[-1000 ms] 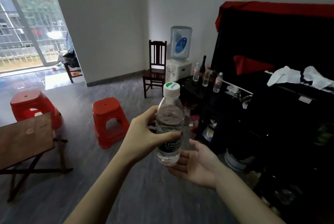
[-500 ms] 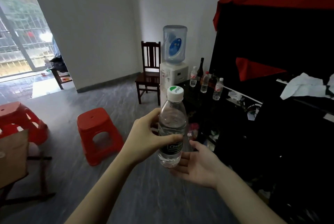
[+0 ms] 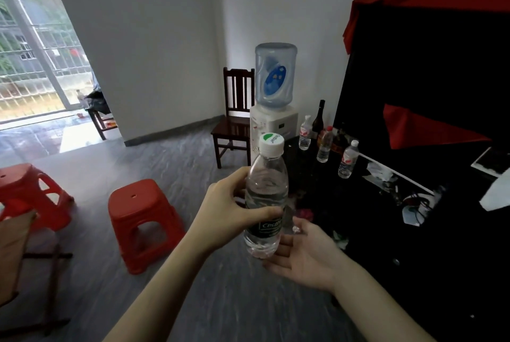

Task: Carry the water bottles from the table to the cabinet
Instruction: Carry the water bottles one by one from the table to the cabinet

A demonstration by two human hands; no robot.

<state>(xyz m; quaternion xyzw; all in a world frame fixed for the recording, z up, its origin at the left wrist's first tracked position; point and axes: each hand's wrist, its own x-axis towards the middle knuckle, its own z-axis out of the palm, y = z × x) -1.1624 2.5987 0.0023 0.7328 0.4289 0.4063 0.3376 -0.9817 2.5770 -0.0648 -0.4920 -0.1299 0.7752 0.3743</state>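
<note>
While a left hand (image 3: 234, 214) grips a clear water bottle (image 3: 265, 201) upright at frame center, the right hand (image 3: 306, 253) waits open-palmed just below its base, holding nothing. Carry step appears underway; next move likely needs reaching the black cabinet (image 3: 358, 203) at right w/ three bottles (image 3: 325, 145) already standing there.

Grey floor (image 3: 171, 170), white walls (image 3: 154, 38), 2 red stools (image 3: 143, 217), a wooden chair (image 3: 234, 120), bright barred window (image 3: 36, 65).
</note>
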